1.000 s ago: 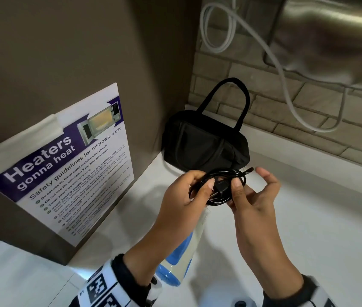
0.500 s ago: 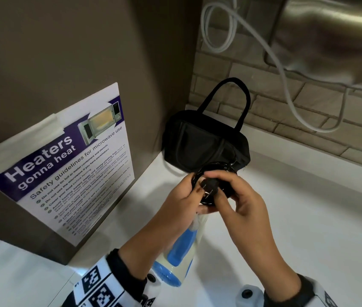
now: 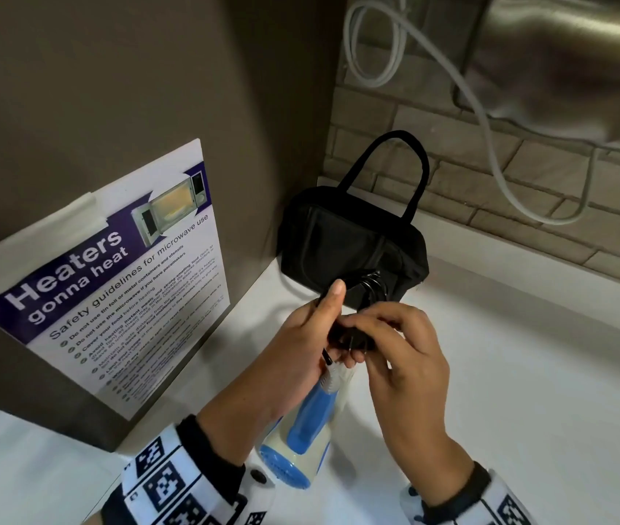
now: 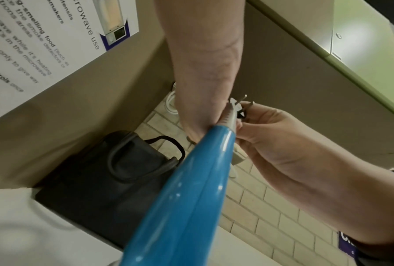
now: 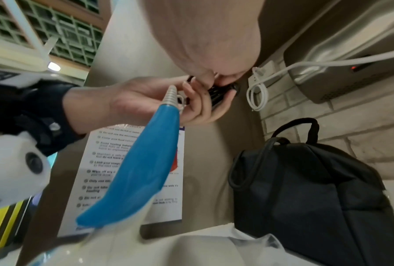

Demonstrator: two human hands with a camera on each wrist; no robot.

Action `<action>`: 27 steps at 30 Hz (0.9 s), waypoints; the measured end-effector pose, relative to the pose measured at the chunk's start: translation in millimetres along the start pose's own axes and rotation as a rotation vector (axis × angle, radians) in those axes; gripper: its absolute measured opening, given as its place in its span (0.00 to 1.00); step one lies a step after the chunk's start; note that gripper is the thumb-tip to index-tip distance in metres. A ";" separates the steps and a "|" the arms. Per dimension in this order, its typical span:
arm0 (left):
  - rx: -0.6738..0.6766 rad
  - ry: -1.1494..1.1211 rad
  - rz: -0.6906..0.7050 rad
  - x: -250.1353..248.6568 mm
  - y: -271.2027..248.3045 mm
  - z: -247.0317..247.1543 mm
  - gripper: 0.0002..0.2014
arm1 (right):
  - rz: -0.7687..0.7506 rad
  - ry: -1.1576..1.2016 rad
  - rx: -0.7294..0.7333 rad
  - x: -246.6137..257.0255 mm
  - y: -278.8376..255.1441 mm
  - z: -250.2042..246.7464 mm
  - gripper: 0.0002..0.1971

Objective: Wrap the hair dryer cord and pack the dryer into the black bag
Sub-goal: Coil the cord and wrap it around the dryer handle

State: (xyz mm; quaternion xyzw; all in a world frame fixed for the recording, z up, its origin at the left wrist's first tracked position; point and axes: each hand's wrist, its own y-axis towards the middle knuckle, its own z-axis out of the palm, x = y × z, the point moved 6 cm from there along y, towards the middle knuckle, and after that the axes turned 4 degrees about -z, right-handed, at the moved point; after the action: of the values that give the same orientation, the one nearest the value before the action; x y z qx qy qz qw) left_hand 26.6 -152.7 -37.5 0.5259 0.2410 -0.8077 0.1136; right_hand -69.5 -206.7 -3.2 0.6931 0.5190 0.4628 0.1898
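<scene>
The blue and white hair dryer [image 3: 308, 422] hangs nozzle-down over the white counter. My left hand [image 3: 301, 346] grips the end of its handle together with the coiled black cord [image 3: 371, 284], thumb pointing up. My right hand [image 3: 403, 358] pinches the black plug [image 3: 352, 337] against the coil; its prongs [image 4: 243, 100] show in the left wrist view. The black bag [image 3: 342, 244] stands just behind the hands in the corner, one handle upright. I cannot tell whether its top is open or zipped. The dryer's blue handle [image 5: 141, 165] fills the middle of the right wrist view, next to the bag [image 5: 316, 189].
A brown panel with a microwave safety poster [image 3: 111, 282] rises on the left. Along the brick wall [image 3: 490, 183] behind the bag runs a white cable [image 3: 490, 145]. A steel appliance [image 3: 573, 62] hangs at the upper right. White counter [image 3: 528, 373] stretches to the right.
My right hand, whose fingers were spread beside the coil, has closed on the plug and drawn it across the coil. Both hands have sunk slightly and the dryer has swung with them.
</scene>
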 end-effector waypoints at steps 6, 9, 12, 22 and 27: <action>-0.057 -0.107 0.014 -4.5 6.0 -10.0 0.19 | -0.083 0.050 0.076 13.1 0.5 7.6 0.13; -0.018 -0.116 -0.023 -7.2 7.3 -12.8 0.26 | -0.102 0.041 0.064 16.5 -1.7 6.4 0.12; 0.011 -0.119 -0.072 -14.1 7.4 -12.6 0.26 | -0.124 0.083 0.077 21.8 -8.7 7.0 0.15; -0.034 -0.236 -0.024 -20.6 8.0 -10.7 0.26 | 0.112 0.075 0.110 12.2 -9.2 -1.8 0.07; -0.137 -0.239 -0.044 -17.4 9.6 -14.3 0.26 | 0.111 0.056 0.179 23.5 -9.3 5.1 0.04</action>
State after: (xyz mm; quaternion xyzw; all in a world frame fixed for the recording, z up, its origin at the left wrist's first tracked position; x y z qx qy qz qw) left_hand 49.4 -154.9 -29.1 0.4116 0.2920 -0.8485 0.1593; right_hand -69.6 -180.9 -2.2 0.7218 0.5240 0.4437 0.0868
